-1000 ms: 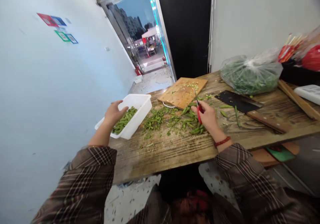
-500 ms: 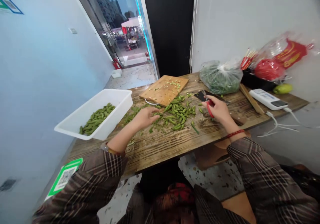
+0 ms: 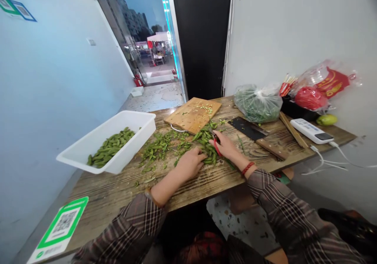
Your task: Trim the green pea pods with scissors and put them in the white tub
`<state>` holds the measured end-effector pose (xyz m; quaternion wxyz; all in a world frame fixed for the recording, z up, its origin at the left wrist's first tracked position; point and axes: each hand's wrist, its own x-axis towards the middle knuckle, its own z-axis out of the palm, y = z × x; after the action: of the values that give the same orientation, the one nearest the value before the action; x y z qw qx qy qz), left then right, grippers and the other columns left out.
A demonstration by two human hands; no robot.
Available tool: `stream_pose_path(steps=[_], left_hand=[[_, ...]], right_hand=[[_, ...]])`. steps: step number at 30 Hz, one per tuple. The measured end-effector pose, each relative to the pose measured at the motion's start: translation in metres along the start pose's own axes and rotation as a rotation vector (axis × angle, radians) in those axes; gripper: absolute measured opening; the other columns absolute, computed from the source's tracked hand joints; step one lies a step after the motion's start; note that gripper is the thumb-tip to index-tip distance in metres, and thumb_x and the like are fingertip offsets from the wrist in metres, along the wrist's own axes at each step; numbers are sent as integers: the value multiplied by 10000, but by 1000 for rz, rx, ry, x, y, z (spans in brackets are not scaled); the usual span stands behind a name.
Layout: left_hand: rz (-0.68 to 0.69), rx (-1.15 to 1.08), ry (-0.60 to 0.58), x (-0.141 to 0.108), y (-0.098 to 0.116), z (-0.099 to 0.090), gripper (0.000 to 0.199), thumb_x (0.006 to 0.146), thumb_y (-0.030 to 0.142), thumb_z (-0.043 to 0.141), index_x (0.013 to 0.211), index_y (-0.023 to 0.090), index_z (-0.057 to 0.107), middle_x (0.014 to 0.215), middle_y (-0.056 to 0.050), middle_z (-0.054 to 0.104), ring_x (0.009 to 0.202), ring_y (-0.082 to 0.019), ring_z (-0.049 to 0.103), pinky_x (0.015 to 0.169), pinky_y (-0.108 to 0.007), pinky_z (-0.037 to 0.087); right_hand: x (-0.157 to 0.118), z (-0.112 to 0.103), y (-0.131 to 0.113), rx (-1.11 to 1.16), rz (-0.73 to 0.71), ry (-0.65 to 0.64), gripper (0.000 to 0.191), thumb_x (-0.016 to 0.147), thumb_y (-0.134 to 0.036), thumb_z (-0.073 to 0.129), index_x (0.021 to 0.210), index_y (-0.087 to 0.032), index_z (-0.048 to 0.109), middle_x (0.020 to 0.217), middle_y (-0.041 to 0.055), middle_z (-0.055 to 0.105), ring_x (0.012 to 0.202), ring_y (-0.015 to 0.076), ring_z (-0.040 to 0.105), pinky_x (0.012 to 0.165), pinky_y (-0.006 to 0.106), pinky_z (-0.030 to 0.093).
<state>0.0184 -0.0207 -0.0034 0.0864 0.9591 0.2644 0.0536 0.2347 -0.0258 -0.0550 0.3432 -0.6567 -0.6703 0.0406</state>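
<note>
My right hand (image 3: 227,147) is closed round a pair of red-handled scissors (image 3: 217,148), with the blades over a heap of green edamame pods (image 3: 203,135). At the near side of the heap, my left hand (image 3: 191,163) is closed, fingertips bent down against the pods. Whatever is between those fingers is hidden. Trimmed bits and loose pods (image 3: 159,145) lie scattered to the left of the heap. Further left, a white plastic tub (image 3: 143,118) holds a pile of edamame pods (image 3: 113,146).
A wooden cutting board (image 3: 185,115) with small chopped pieces lies behind the heap. To the right are a cleaver (image 3: 246,128), a tied bag of greens (image 3: 259,105), wooden sticks (image 3: 293,130) and a white power strip (image 3: 312,130) with cables. A QR-code card (image 3: 63,224) sits at the left edge.
My right hand has moved left with the scissors, from near the cleaver to the pods. My left hand has shifted right to the heap and its fingers have closed. The cleaver is now uncovered.
</note>
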Motion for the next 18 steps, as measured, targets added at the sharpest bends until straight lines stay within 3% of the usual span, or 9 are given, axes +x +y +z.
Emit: stream_pose_path(steps=[3, 8, 13, 18], left_hand=[[-9, 15, 25, -6, -9, 2, 297, 847, 147, 445, 1038, 159, 671, 1048, -130, 579, 990, -241, 562, 885, -381, 471], [-73, -138, 153, -14, -24, 7, 252, 800, 127, 481, 946, 153, 685, 1031, -112, 611, 960, -219, 576, 881, -347, 466], [-298, -480, 347, -17, -44, 9, 177, 774, 177, 516, 833, 144, 680, 805, -59, 642, 760, -165, 584, 713, -279, 459], [-520, -853, 373, -25, -63, 1, 265, 783, 321, 561, 905, 126, 693, 637, -6, 601, 577, -123, 507, 561, -234, 392]], right_hand=[[15, -1, -7, 195, -37, -27, 456, 917, -449, 448, 1304, -219, 518, 959, 31, 701, 819, 161, 643, 748, 288, 498], [58, -13, 25, 109, 114, 48, 500, 858, -501, 518, 1242, -187, 584, 897, 67, 706, 791, 210, 642, 725, 322, 491], [87, 3, 43, 23, 137, 27, 492, 838, -462, 557, 1259, -208, 578, 1029, 98, 702, 919, 256, 650, 807, 371, 492], [85, 24, 28, -1, 61, -46, 538, 852, -466, 543, 1317, -195, 534, 1240, 131, 630, 1085, 272, 605, 904, 396, 472]])
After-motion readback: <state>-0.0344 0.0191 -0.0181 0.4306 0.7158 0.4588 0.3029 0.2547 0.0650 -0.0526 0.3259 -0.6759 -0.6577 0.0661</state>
